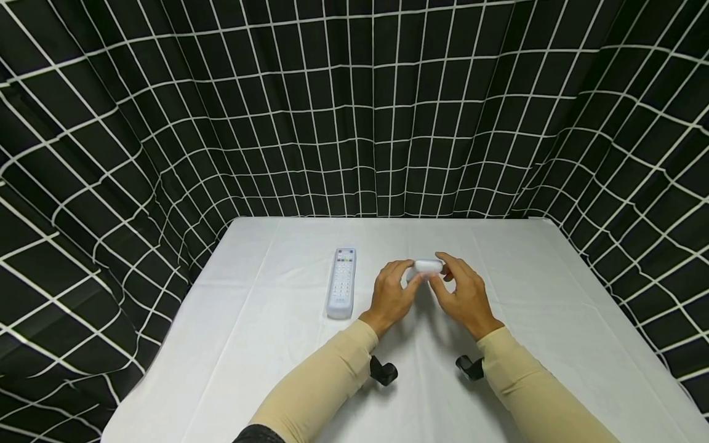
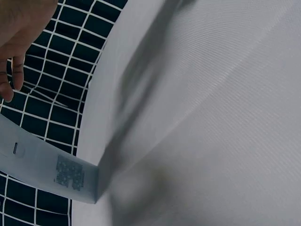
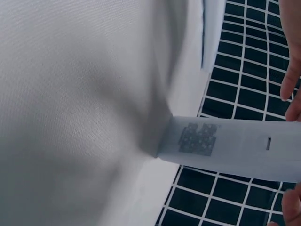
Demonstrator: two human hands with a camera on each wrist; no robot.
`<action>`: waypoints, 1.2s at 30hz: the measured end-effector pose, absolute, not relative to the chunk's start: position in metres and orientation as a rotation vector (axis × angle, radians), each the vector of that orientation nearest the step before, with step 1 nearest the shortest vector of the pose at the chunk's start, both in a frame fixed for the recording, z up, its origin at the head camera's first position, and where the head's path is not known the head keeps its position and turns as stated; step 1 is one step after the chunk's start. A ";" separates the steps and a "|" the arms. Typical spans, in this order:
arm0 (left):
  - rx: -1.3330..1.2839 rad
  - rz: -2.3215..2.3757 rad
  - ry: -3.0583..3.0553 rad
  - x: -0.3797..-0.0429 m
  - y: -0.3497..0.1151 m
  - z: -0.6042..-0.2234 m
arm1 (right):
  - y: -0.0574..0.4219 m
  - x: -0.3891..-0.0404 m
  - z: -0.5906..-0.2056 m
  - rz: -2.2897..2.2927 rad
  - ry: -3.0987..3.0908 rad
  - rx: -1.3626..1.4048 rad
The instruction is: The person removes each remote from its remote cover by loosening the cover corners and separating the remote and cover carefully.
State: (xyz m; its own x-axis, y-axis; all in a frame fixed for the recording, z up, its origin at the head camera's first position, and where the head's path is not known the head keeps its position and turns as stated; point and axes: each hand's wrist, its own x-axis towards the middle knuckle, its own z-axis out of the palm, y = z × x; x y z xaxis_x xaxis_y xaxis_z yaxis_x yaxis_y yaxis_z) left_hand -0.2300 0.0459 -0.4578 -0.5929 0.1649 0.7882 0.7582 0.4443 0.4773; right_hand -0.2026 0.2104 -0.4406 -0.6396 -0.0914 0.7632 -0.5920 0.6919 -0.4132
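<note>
A white remote control point(image 1: 428, 266) stands on end on the table, seen nearly end-on in the head view. Its long back face, with a grey printed label and a small slot, shows in the left wrist view. The left hand point(image 1: 392, 291) holds the upper part from the left, thumb on the near face. From the other side the right hand point(image 1: 464, 296) holds the same part, its thumb beside the left one. Lower fingers of the right hand point(image 2: 21, 52) hang apart from the remote. Left fingers point(image 3: 292, 77) reach its edge in the right wrist view.
Another remote control point(image 1: 341, 283) lies face up on the white-covered table point(image 1: 266, 369), left of the hands, buttons showing. Dark curtains point(image 1: 354, 111) with a white grid stand behind the table and along its sides. Each wrist carries a black camera mount point(image 1: 383, 371).
</note>
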 end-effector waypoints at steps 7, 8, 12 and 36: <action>-0.759 -1.195 -2.016 -0.229 0.046 -0.452 | 0.209 -0.203 -0.440 0.873 -2.119 0.538; -0.759 -1.201 -2.016 -0.229 0.045 -0.452 | 0.208 -0.203 -0.440 0.878 -2.119 0.545; -0.761 -1.225 -2.013 -0.228 0.046 -0.450 | 0.207 -0.202 -0.439 0.894 -2.108 0.566; -0.796 -1.272 -1.972 -0.224 0.048 -0.447 | 0.206 -0.202 -0.434 0.915 -2.087 0.520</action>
